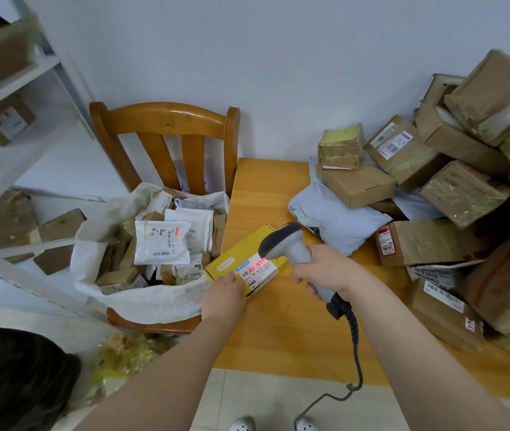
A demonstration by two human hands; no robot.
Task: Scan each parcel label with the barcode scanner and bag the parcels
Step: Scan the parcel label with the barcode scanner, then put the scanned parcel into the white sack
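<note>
Head view:
- Left hand point(222, 293) grips the near-left end of the yellow parcel point(238, 259), thumb on top just beside the label point(258, 270).
- Right hand point(322, 269) is clenched round the handle of the barcode scanner point(281, 244). Scanner head hangs just above the label, and a red scan line lies across the barcode.
- The parcel sits at the left edge of the desk point(278, 321), angled, its left corner poking past the edge toward the bag.
- The white bag point(141, 303) sits on the wooden chair point(166, 119), mouth open, just beside the desk's left edge. It holds bagged parcels point(161, 241): white mailers and brown boxes, stacked up near the rim.
- The pile of cardboard boxes point(465, 194) takes the desk's right side back to the wall, and the grey mailer point(331, 213) is its leftmost item, near the scanner.
- Open room: a bare strip of desk from the far edge by the chair back down to the near edge, between the parcel and the pile.
- The scanner cable point(354, 353) drops over the desk's near edge toward the floor.
- The shelf rack point(14, 79) at far left holds more boxes, well apart from my hands.
</note>
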